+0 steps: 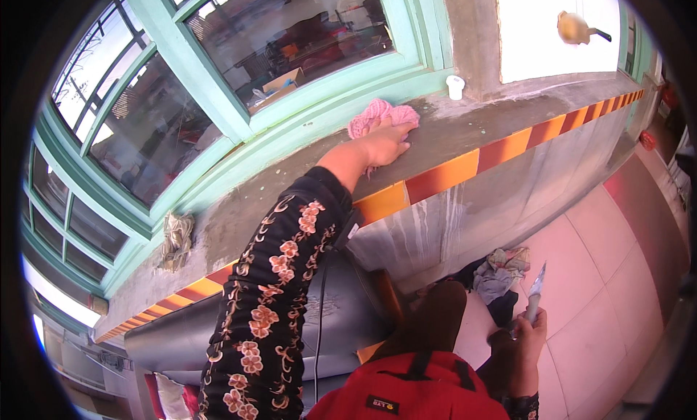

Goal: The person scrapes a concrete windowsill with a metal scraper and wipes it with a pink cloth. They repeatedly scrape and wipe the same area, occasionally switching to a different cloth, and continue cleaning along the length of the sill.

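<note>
My left hand [385, 145] presses a pink knitted cloth [400, 115] down on a damp grey concrete windowsill [452, 131], with its fingers over the bunched fabric. The sill's front edge is trimmed with orange and brown tiles [444, 172]. Behind the cloth rises a mint-green window frame [348, 88] with glass panes. Lower right, my right hand [529, 333] grips the pale handle of a knife-like tool [535, 297]. Its pointed metal blade is directed up and away from me, over the tiled floor [582, 305].
A small white plastic object [455, 87] stands on the sill against the wall. Farther left lies a crumpled pale bundle [177, 240]. Below the sill stands a black padded seat [332, 300] with a worn patch. Crumpled rags [496, 278] lie on the floor beside my knee. A dark cable [321, 322] hangs by my left sleeve.
</note>
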The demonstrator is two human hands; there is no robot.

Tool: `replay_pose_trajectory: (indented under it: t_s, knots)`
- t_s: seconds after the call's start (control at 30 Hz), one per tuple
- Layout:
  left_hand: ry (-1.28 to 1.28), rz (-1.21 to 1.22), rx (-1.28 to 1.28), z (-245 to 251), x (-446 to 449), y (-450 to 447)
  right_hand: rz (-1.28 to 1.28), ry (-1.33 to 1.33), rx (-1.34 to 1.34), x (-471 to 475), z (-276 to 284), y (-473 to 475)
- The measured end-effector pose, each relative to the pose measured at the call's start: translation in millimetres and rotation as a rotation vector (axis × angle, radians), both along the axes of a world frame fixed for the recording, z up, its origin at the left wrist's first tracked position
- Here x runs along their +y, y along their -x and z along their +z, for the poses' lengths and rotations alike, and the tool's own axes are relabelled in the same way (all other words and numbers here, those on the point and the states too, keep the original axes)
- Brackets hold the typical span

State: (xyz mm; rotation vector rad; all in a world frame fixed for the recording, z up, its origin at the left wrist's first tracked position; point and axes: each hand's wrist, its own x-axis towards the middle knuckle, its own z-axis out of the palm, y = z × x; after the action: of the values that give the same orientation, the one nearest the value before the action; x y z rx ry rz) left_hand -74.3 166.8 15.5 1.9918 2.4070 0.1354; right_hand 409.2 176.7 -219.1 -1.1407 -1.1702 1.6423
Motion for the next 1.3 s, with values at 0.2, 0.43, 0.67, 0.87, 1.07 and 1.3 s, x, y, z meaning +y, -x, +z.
replay_pose_trajectory:
  t_s: [0.2,0.43,0.67,0.87,1.07,1.3]
  knots:
    - [0.01,-0.197,-0.097,6,-2,-33,-0.019,-0.025,-0.045,-8,6,-8]
    - [0.084,-0.265,-0.168,17,-67,-83,-0.035,-0.079,-0.105,-17,16,-15]
    - [-0.148,-0.195,-0.266,26,-157,-85,-0.138,0.0,-0.186,-26,12,-56]
    - [-0.084,-0.084,-0.296,24,-148,-80,-0.144,0.041,-0.207,-24,-13,-64]
    - [-0.208,-0.272,-0.237,7,-38,-96,0.02,0.006,-0.143,-17,-20,-41]
    - [-0.201,-0.198,-0.174,-10,86,-129,-0.046,-0.019,-0.254,-18,-15,-53]
